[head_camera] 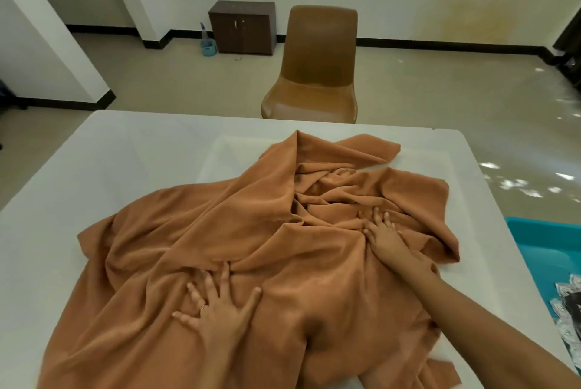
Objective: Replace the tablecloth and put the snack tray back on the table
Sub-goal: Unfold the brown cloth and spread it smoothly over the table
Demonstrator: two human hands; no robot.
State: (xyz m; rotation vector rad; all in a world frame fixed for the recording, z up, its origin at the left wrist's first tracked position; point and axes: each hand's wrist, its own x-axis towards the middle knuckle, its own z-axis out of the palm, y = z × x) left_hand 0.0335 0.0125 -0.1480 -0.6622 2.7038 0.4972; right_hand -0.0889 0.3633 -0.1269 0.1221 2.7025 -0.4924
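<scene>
Nearest the lens, the left hand point(217, 303) lies flat, fingers spread and straight, pressing on the rumpled brown tablecloth point(220, 215). Farther out and to its right, the right hand point(383, 237) presses the same cloth with splayed fingers, grasping nothing. The cloth lies bunched in folds around both hands on the white table point(125, 152). Right of the right hand, past the table's edge, sits a teal tray point(550, 240), with wrapped packets point(566, 303) by its near side. Beyond the hands stands a brown chair point(317, 67).
</scene>
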